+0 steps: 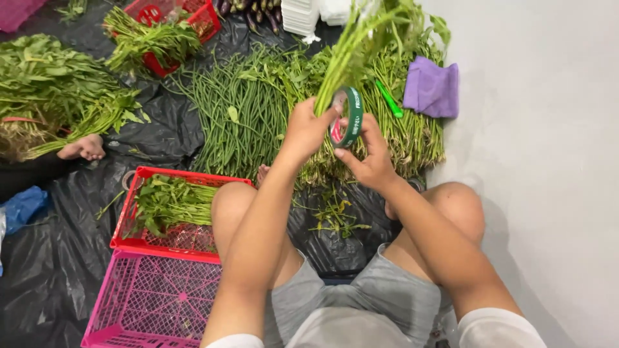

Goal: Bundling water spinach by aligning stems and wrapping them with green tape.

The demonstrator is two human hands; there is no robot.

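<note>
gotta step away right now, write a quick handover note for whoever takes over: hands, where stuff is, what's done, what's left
Left hand: grips the stems of a bunch of greens, held upright over the lap.
Right hand: holds a green tape roll against the stems, just beside the left hand.
Where things are: loose greens and long beans lie on the black sheet ahead; a green cutter and purple cloth are to the right.
Done: a few greens lie in the red crate by the left knee.
Left: I cannot tell if tape is round this bunch yet; the pink crate holds only scraps.
</note>
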